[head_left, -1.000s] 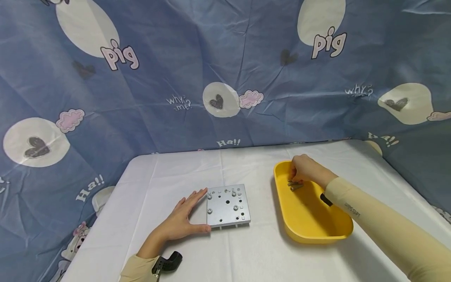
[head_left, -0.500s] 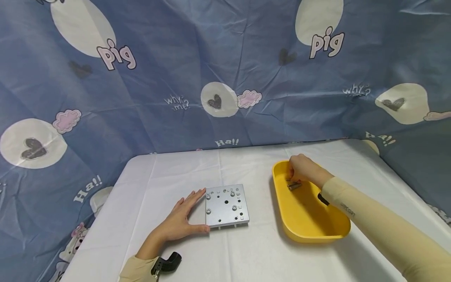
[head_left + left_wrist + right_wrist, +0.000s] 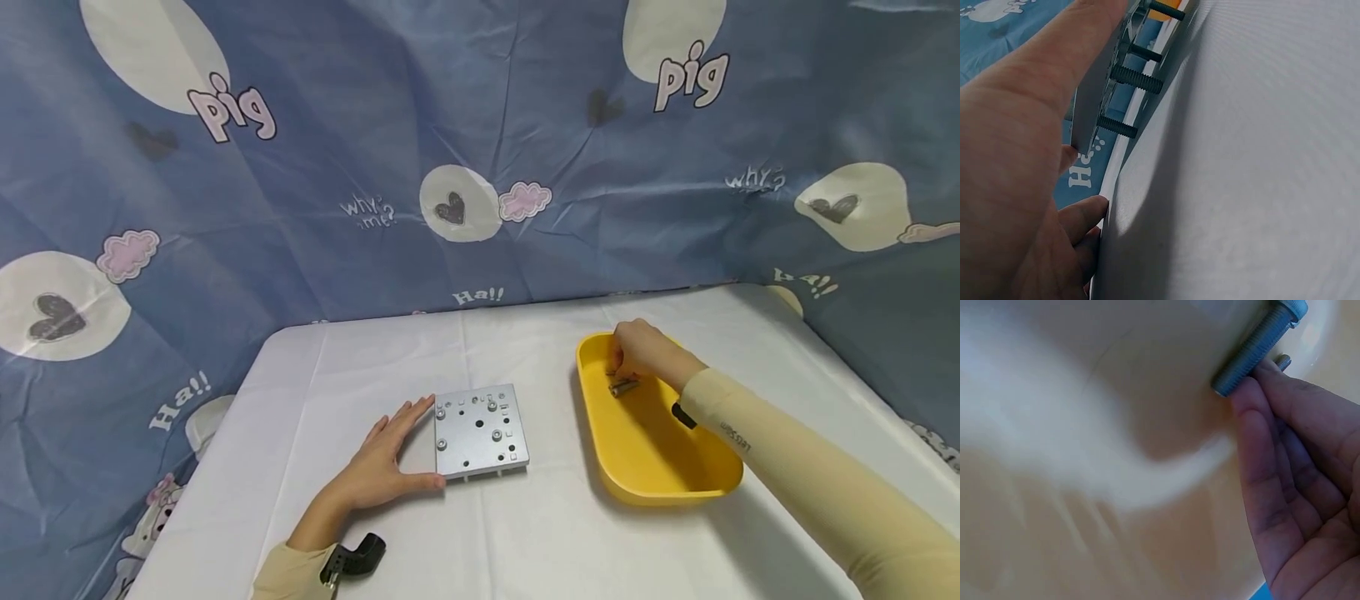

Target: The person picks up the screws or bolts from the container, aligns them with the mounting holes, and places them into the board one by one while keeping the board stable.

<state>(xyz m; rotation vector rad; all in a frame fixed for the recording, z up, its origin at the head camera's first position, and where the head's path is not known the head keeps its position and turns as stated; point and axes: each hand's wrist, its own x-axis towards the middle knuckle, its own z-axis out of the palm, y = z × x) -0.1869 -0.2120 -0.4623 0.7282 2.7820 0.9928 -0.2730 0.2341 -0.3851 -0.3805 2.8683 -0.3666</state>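
While left hand (image 3: 382,467) lies flat, fingers straight against metal plate (image 3: 480,430) edge; right hand (image 3: 637,352) inside yellow tray (image 3: 660,475), fingertips (image 3: 1249,394) touching bolt (image 3: 1254,349); pinch unclear.

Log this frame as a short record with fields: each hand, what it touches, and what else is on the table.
left hand: left hand lies flat on the white tablecloth, fingers straight, touching the left edge of the square grey metal plate
plate: drilled with holes, several bolts through it
right hand: right hand reaches into the yellow oval plastic tray, fingers curled at a grey threaded bolt
grip: whether it is closed on the bolt cannot be told
backdrop: blue printed cloth
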